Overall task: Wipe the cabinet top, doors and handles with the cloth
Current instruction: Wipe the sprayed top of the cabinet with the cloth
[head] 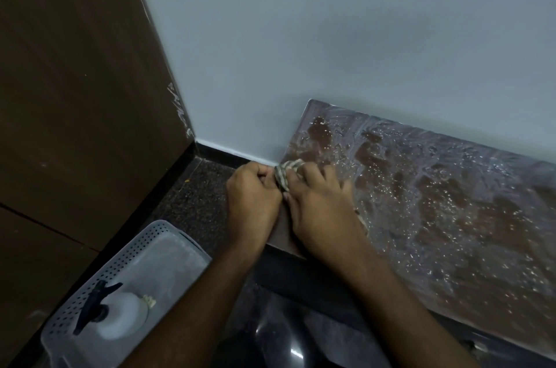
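Observation:
A low brown cabinet top (436, 202) runs along the pale wall, wet and streaked with soapy foam. At its left end both hands meet on a small striped cloth (284, 175). My left hand (252, 199) has its fingers curled round the cloth's left part, just off the cabinet's left edge. My right hand (319, 205) lies over the cloth on the top, fingers bent on it. Most of the cloth is hidden under the hands. The cabinet's dark front face (304, 274) shows below the hands; no handle can be made out.
A white perforated plastic basket (126, 265) stands on the dark speckled floor (195, 202) at lower left, holding a white spray bottle (117, 316) with a black trigger. A tall brown wooden panel (75, 97) fills the left side. A dark shiny object (270, 346) sits at bottom centre.

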Demonstrator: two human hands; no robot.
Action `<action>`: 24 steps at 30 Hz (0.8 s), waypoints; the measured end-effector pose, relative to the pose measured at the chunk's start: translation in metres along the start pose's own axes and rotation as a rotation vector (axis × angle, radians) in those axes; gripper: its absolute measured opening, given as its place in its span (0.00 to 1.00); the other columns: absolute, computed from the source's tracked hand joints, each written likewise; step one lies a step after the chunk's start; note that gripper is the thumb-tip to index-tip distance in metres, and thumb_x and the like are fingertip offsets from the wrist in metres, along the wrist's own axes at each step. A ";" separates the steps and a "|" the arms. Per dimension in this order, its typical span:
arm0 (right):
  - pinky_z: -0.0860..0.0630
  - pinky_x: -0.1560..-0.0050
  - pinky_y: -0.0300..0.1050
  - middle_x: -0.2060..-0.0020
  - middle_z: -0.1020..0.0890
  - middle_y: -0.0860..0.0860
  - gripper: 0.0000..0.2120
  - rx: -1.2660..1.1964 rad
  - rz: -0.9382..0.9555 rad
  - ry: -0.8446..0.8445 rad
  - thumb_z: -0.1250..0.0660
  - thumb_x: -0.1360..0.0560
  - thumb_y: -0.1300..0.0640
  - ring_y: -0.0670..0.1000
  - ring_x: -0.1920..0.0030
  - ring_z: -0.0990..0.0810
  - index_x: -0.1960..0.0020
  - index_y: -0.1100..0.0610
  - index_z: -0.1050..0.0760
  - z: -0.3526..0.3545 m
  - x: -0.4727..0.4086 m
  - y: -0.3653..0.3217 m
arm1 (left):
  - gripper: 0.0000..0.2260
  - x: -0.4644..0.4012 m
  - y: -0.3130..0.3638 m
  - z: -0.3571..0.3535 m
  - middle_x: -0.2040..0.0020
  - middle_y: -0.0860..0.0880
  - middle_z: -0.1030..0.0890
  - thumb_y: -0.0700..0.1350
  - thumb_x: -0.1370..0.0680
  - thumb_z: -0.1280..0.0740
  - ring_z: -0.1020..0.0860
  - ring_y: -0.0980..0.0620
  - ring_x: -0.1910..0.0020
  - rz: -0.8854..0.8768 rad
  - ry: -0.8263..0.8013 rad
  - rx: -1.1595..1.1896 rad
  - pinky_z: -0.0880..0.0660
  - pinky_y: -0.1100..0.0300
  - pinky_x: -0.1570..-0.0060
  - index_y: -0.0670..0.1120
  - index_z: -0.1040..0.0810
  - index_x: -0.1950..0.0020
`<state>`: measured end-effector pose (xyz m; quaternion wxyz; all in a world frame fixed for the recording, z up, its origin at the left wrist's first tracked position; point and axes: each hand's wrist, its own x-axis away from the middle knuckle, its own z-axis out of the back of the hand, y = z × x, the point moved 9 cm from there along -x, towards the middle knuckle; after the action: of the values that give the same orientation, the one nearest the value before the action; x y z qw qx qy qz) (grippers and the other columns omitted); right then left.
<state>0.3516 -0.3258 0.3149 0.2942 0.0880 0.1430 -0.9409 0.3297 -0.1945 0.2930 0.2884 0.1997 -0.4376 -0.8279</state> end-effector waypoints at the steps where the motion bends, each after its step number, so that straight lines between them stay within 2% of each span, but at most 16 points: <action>1: 0.34 0.42 0.57 0.35 0.27 0.50 0.19 0.001 -0.003 -0.006 0.42 0.19 0.50 0.55 0.38 0.31 0.30 0.52 0.29 -0.001 -0.001 0.000 | 0.05 0.000 0.001 0.000 0.60 0.51 0.17 0.40 0.25 0.33 0.19 0.53 0.60 -0.016 0.003 -0.007 0.24 0.60 0.58 0.46 0.17 0.57; 7: 0.33 0.41 0.58 0.35 0.29 0.52 0.18 0.034 -0.071 -0.038 0.42 0.18 0.49 0.56 0.38 0.33 0.31 0.54 0.29 -0.013 -0.054 0.016 | 0.04 0.000 0.003 -0.004 0.56 0.50 0.18 0.42 0.24 0.33 0.21 0.53 0.57 -0.080 0.003 -0.050 0.26 0.61 0.55 0.46 0.18 0.55; 10: 0.32 0.42 0.58 0.36 0.28 0.52 0.18 -0.018 -0.020 -0.009 0.44 0.19 0.50 0.56 0.40 0.32 0.31 0.53 0.29 -0.006 -0.031 0.006 | 0.04 -0.001 0.003 -0.005 0.57 0.50 0.19 0.41 0.25 0.33 0.21 0.52 0.58 -0.102 0.016 -0.061 0.25 0.58 0.55 0.46 0.18 0.56; 13: 0.29 0.44 0.57 0.38 0.26 0.51 0.20 -0.046 0.016 0.014 0.41 0.22 0.53 0.55 0.44 0.30 0.31 0.52 0.28 0.000 0.001 0.000 | 0.04 -0.004 -0.001 -0.007 0.57 0.51 0.19 0.40 0.25 0.33 0.21 0.52 0.58 -0.083 0.006 -0.036 0.25 0.57 0.57 0.47 0.18 0.57; 16: 0.30 0.43 0.56 0.38 0.28 0.51 0.19 -0.028 0.002 -0.002 0.40 0.22 0.53 0.55 0.41 0.31 0.31 0.52 0.28 -0.004 -0.012 0.005 | 0.05 -0.003 -0.001 -0.005 0.58 0.51 0.19 0.39 0.24 0.33 0.22 0.53 0.59 -0.081 0.017 -0.031 0.30 0.62 0.59 0.47 0.18 0.56; 18: 0.32 0.41 0.57 0.35 0.29 0.52 0.19 -0.034 -0.033 -0.013 0.42 0.20 0.53 0.56 0.38 0.33 0.30 0.52 0.29 -0.008 -0.032 0.008 | 0.06 -0.003 -0.005 -0.003 0.59 0.53 0.18 0.40 0.23 0.33 0.21 0.56 0.60 -0.010 0.021 0.032 0.31 0.65 0.61 0.48 0.17 0.55; 20: 0.33 0.40 0.57 0.35 0.30 0.53 0.19 -0.026 -0.064 -0.016 0.42 0.19 0.53 0.57 0.38 0.34 0.30 0.53 0.30 -0.008 -0.042 0.007 | 0.07 -0.004 -0.017 -0.001 0.59 0.54 0.17 0.40 0.22 0.33 0.19 0.56 0.59 0.126 0.007 0.173 0.28 0.66 0.60 0.47 0.15 0.53; 22: 0.33 0.41 0.56 0.35 0.30 0.52 0.19 -0.062 -0.036 -0.031 0.42 0.19 0.53 0.56 0.39 0.34 0.28 0.53 0.32 -0.008 -0.033 -0.002 | 0.08 -0.004 -0.033 0.001 0.59 0.51 0.15 0.39 0.22 0.33 0.17 0.53 0.56 0.260 0.009 0.336 0.22 0.58 0.54 0.46 0.15 0.51; 24: 0.31 0.49 0.53 0.38 0.28 0.51 0.19 -0.057 0.076 -0.024 0.41 0.20 0.51 0.55 0.44 0.31 0.29 0.51 0.30 -0.005 -0.006 -0.022 | 0.08 -0.005 -0.048 0.005 0.58 0.50 0.15 0.38 0.22 0.34 0.17 0.50 0.55 0.347 0.036 0.423 0.20 0.51 0.48 0.46 0.15 0.51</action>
<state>0.3443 -0.3037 0.3168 0.3339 0.0737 0.1627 -0.9255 0.3164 -0.1664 0.2559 0.3857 0.1923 -0.6231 -0.6527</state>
